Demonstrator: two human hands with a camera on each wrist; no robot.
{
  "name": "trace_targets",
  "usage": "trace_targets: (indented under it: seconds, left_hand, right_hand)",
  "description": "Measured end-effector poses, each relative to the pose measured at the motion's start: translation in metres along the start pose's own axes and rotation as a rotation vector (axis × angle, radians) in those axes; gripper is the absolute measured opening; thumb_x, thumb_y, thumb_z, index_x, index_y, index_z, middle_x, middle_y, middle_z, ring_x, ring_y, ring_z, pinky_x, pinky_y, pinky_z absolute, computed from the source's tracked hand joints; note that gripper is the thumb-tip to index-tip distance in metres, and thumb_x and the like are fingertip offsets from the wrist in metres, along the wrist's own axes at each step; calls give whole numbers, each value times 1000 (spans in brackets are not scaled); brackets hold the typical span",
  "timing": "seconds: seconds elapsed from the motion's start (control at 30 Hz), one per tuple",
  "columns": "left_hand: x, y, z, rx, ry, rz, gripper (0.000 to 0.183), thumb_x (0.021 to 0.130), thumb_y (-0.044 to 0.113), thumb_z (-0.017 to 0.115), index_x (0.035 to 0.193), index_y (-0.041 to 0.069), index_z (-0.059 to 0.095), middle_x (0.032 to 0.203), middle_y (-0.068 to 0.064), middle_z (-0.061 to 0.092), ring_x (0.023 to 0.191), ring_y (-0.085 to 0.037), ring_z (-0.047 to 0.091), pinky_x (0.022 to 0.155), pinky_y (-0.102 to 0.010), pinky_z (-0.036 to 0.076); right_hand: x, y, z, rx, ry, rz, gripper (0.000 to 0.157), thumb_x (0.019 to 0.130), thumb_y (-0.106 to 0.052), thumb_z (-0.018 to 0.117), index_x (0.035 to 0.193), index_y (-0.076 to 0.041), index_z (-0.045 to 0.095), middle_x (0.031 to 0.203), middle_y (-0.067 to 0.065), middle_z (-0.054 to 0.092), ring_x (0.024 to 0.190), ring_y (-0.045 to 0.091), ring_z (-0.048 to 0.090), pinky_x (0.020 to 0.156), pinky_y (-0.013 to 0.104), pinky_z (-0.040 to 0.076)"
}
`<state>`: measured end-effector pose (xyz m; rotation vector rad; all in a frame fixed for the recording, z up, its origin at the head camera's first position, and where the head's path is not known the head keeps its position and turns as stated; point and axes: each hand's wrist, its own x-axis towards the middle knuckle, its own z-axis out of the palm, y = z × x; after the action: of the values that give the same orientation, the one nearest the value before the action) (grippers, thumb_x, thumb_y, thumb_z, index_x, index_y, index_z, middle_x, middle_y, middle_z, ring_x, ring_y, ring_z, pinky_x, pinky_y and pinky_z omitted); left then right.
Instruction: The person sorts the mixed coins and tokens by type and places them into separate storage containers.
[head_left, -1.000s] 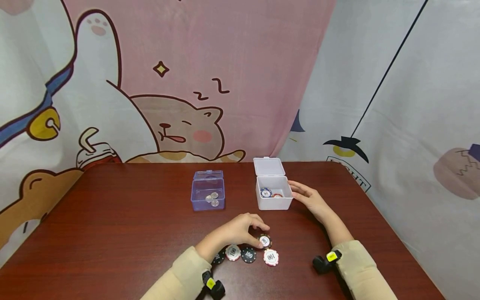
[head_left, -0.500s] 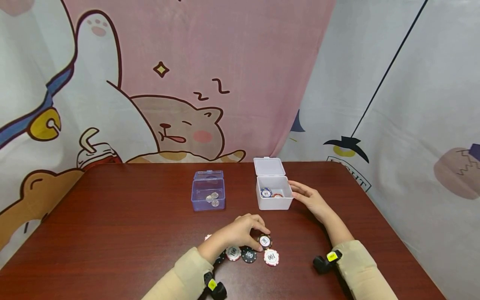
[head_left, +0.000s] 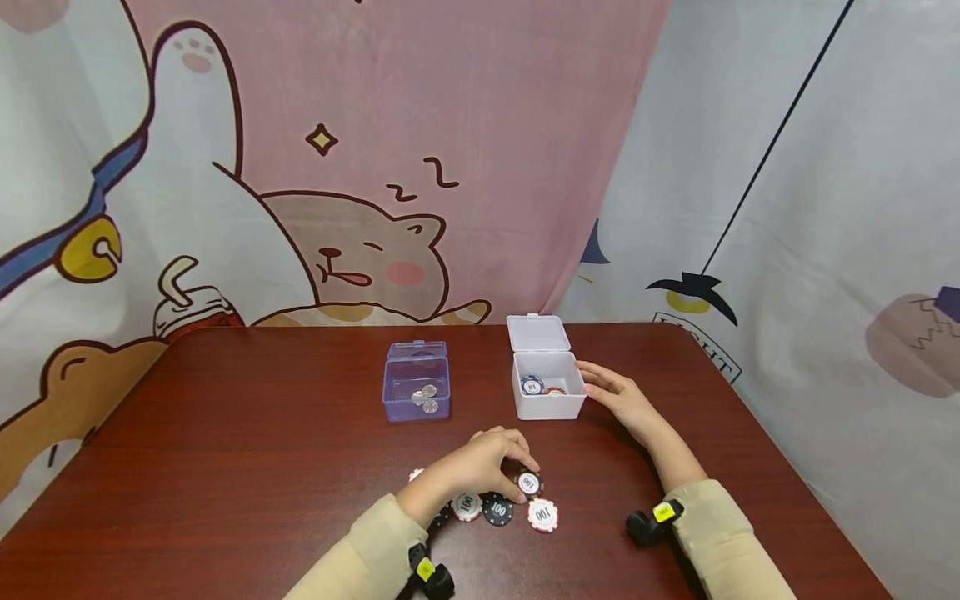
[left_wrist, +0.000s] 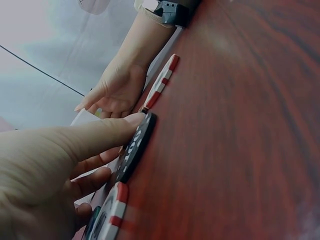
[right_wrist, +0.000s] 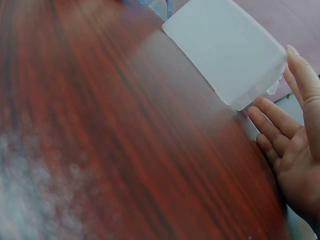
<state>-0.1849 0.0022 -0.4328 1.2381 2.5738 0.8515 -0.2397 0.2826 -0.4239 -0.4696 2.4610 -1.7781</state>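
My left hand [head_left: 480, 464] pinches a dark poker chip [head_left: 529, 483] marked 100 by its edges, thumb on the near side and index finger on the far side. The chip lies at table level. Beside it are a white-and-red chip [head_left: 543, 515], a black chip [head_left: 497, 509] and another white-and-red chip [head_left: 467, 506]; more chips are partly hidden under my left wrist. My right hand [head_left: 622, 402], fingers fairly straight, rests against the right side of an open white box [head_left: 551, 407]. Inside that box lie a blue chip [head_left: 532, 385] and a red one [head_left: 555, 391].
Left of the white box stands an open clear blue box [head_left: 417, 411] holding several small clear pieces [head_left: 429, 406]. Both lids tilt back toward the printed curtain [head_left: 525, 167] behind the brown table [head_left: 262, 467].
My left hand has shifted slightly right, and its index finger has come down to the dark chip's far edge. The right hand stays at the white box.
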Motion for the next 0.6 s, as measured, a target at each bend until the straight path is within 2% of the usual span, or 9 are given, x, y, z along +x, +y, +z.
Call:
trace_targets:
  seconds: [0.13,0.33,0.53,0.6]
  left_hand:
    - [-1,0,0,3,5,19,37,69,24,86,104,20,76,98,13,60,94,-2,47,85,-26,33]
    - [-1,-2,1,18,28,42,36,68,24,87,102,19,77,96,14,63,89,0,47,83,-23,34]
    - [-1,-1,0,38,41,66,36,67,25,87,101,18,77,95,14,66,86,-1,48,79,-19,35]
    - [-1,-1,0,45,46,73,36,68,26,86,101,18,77,95,13,66,85,-2,48,77,-17,35]
  right_hand:
    - [0,0,0,7,1,-1,48,96,-9,58,140,1,44,134,25,50,119,25,49,90,21,39]
    - [0,1,1,0,2,6,48,96,-10,58,140,1,44,135,25,49,122,34,46,91,24,39]
    - [0,1,1,-6,1,12,48,96,-11,57,141,1,44,135,27,48,124,38,43,101,50,33]
    - [0,1,0,-6,1,14,48,96,-11,57,141,1,43,136,27,48,125,39,43,101,55,30]
